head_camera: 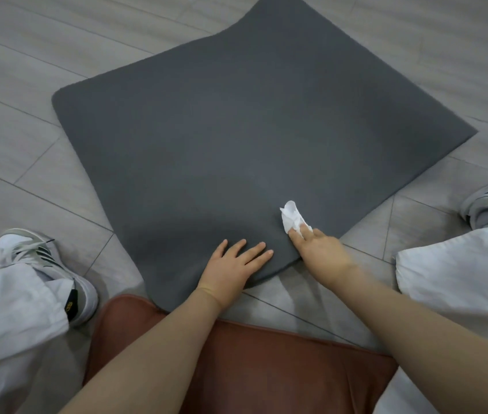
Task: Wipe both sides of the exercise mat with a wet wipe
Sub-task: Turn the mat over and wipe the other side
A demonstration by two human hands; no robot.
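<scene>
Grey plank flooring [21, 94] underlies the scene: right hand [322, 249] presses a crumpled white wet wipe [293, 218] under straight fingers onto the dark grey exercise mat [222, 138], left hand [233, 264] flat, fingers spread, beside it, 2 sneakers flanking.

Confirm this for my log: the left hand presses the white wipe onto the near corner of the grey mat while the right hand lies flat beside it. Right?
Not quite: the hands are swapped. In the head view the right hand presses the white wipe onto the near corner of the grey mat, while the left hand lies flat beside it.
</scene>
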